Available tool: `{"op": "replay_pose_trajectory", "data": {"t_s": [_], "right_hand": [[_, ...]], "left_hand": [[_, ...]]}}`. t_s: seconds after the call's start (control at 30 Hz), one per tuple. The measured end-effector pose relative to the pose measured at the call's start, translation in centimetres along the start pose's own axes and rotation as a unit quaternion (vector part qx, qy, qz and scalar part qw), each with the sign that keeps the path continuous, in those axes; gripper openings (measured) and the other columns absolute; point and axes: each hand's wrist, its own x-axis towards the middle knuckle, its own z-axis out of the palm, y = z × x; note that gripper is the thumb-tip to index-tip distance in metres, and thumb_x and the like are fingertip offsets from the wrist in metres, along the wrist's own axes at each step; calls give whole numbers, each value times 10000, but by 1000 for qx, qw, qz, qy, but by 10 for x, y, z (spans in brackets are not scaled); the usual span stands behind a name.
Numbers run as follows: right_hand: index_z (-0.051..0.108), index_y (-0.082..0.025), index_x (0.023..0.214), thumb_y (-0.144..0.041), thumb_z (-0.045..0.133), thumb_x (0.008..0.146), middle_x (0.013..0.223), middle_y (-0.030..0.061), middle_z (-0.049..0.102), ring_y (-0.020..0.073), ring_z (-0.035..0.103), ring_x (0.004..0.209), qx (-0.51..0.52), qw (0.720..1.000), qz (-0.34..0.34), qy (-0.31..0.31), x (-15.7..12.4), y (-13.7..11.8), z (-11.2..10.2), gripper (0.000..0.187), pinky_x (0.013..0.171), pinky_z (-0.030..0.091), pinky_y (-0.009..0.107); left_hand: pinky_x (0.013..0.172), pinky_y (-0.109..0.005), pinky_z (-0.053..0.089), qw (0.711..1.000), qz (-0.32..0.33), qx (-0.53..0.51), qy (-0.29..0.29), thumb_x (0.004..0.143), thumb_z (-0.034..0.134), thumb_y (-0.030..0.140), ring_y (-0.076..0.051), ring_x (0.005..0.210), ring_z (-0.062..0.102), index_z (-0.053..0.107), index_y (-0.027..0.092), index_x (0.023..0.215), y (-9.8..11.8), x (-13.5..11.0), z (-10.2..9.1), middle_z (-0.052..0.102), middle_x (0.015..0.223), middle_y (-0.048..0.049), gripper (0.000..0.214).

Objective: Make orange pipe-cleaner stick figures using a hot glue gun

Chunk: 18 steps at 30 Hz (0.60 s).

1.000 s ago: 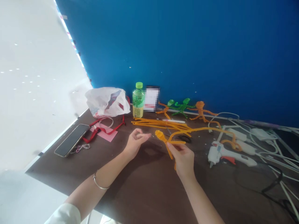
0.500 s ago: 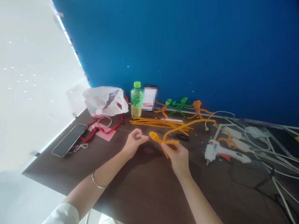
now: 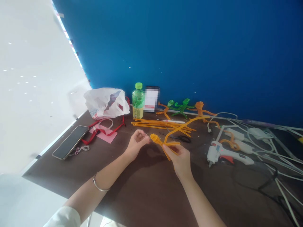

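A figure of yellow-orange pipe cleaners (image 3: 156,139), with a coiled head and loose strands, is pinched between the thumb and fingers of my right hand (image 3: 180,159). One long strand of it arcs up toward the right. My left hand (image 3: 137,143) is close to the coiled head, fingers curled in and thumb near the fingertips. Anything between those fingertips is too small to make out. Just behind lies a bundle of loose orange pipe cleaners (image 3: 153,124), with black-handled scissors (image 3: 184,139) partly hidden beside it.
Left: a phone (image 3: 70,142), pink paper (image 3: 107,136), a red strap and a plastic bag (image 3: 106,102). A bottle (image 3: 138,102) and pipe-cleaner figures (image 3: 184,107) stand by the blue wall. Right: a glue gun (image 3: 228,154) and tangled cables (image 3: 272,157).
The coiled head has shifted slightly left, closer to my left fingertips. The long strand sits a little higher. My right hand keeps its grip.
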Motion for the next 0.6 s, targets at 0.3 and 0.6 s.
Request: {"op": "replay_pose_trajectory", "data": {"t_s": [0.3, 0.6], "right_hand": [[624, -182, 642, -343, 700, 640, 632, 8, 604, 157, 577, 599, -35, 995, -17, -95, -5, -11, 2, 178, 546, 458, 253], [583, -186, 628, -254, 655, 711, 672, 8, 556, 136, 532, 617, -36, 983, -113, -138, -6, -13, -1, 129, 563, 426, 245]], "left_hand": [[599, -247, 447, 992, 15, 106, -72, 655, 707, 312, -92, 583, 543, 679, 166, 858, 2, -5, 1, 583, 723, -5, 252], [551, -235, 451, 994, 12, 35, -100, 594, 754, 246, -91, 598, 526, 706, 172, 829, -8, -2, -7, 561, 712, -2, 251]]}}
